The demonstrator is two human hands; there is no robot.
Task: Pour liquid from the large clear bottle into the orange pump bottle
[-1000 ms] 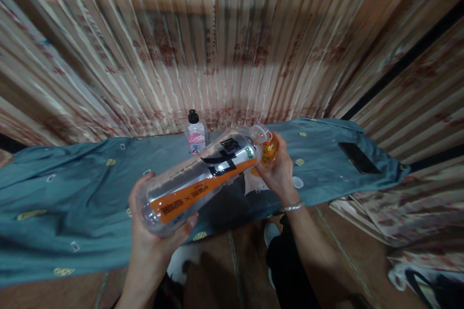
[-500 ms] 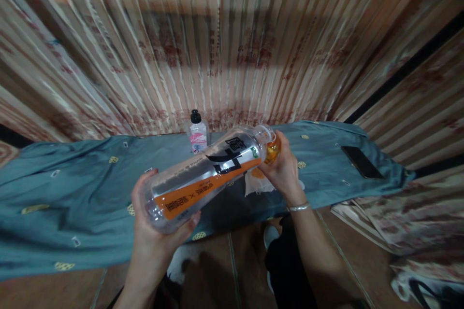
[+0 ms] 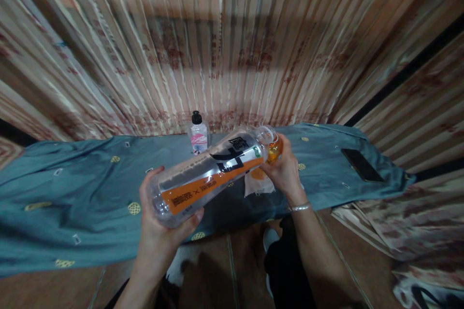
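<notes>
A large clear plastic bottle (image 3: 203, 178) with an orange and black label is held tilted, its mouth higher and to the right. My left hand (image 3: 159, 222) is wrapped round its base, thumb on the near side. At the bottle's mouth, my right hand (image 3: 284, 169) grips a small amber container (image 3: 274, 149), seemingly glass or clear plastic. The container sits against or just behind the bottle's mouth; I cannot tell whether they touch. Its lower part is hidden by my fingers. Below them, a white cloth or tissue (image 3: 259, 186) with an orange patch lies on the sheet.
A small clear bottle (image 3: 199, 137) with a black cap and pink label stands at the back. To the right lies a dark phone (image 3: 362, 165). Both are on a teal patterned sheet (image 3: 90, 193) over a narrow surface. A striped curtain (image 3: 224, 48) hangs behind.
The plastic bottle and my left hand have shifted slightly right and up. My right hand still grips the amber container at the bottle's mouth.
</notes>
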